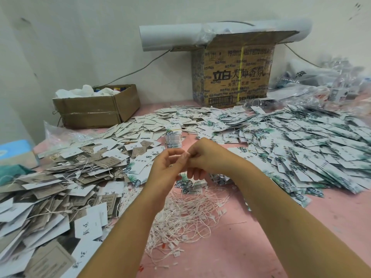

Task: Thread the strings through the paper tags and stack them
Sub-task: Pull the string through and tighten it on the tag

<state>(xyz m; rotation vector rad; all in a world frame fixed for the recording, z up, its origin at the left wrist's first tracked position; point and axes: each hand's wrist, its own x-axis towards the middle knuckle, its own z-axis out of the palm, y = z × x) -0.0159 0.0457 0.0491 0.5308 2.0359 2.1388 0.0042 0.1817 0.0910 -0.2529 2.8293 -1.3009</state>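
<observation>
**Hidden or unclear.** The left grip (166,165) and right grip (202,155) meet fingertip to fingertip above the bench (261,237). A small pale piece (185,156) is seen pinched at the right grip's fingertips. It is blurred, and whether it is a string end or a tag edge cannot be told. The left grip's fingers are curled toward the same spot, but whether they hold the piece cannot be told. A short stack of tags (197,182) directly below the grips is partly covered by them. A blue box (14,151) far to the left of the grips is cut off by the frame edge. Clear plastic wrapping (331,87) far right beyond the grips is too crumpled to identify.

**Task items.** Loose white strings (190,213) with small plastic locks are heaped below the grips and nearer the person, tangled. Leaf-printed tags (301,149), white with green foliage, are spread in a wide heap to the right of the grips. Grey and white tags (60,177), several already strung, are piled to the left. A banded bundle (174,137) of leaf-printed tags stands just beyond the grips.
</observation>
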